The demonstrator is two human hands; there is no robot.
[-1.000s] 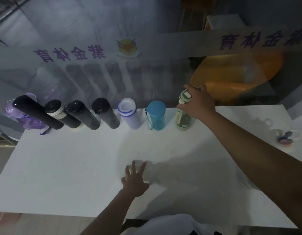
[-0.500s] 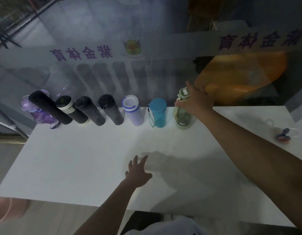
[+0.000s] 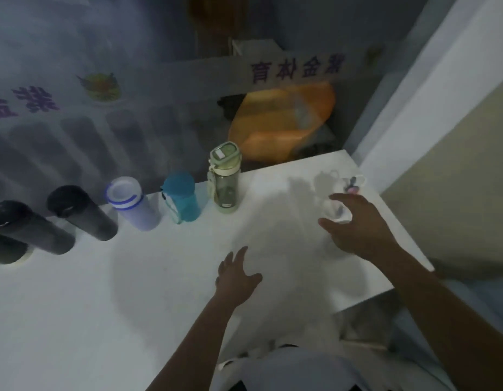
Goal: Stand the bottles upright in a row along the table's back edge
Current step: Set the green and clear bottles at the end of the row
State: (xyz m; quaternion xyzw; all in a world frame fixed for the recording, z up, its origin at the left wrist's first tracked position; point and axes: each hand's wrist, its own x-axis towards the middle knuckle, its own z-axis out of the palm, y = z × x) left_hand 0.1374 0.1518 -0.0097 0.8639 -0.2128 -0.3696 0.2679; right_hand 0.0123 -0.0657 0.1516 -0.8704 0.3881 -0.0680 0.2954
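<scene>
From the head view, the green bottle (image 3: 224, 180) stands upright at the back edge of the white tabletop (image 3: 131, 292), with nothing touching it. To the left of the green bottle, in a row along that same edge, stand a teal bottle (image 3: 182, 197), a lavender bottle with a white lid (image 3: 131, 203), and then three black bottles (image 3: 80, 211), the farthest cut off by the frame. To the right of the green bottle, near the tabletop's right end, lies a small clear bottle (image 3: 339, 203), blurred and hard to make out. The right hand (image 3: 354, 227) hovers just over it, its grip spread with fingers apart, holding nothing. The left hand (image 3: 237, 275) hangs above the tabletop in front of the green bottle, its grip also spread and empty
</scene>
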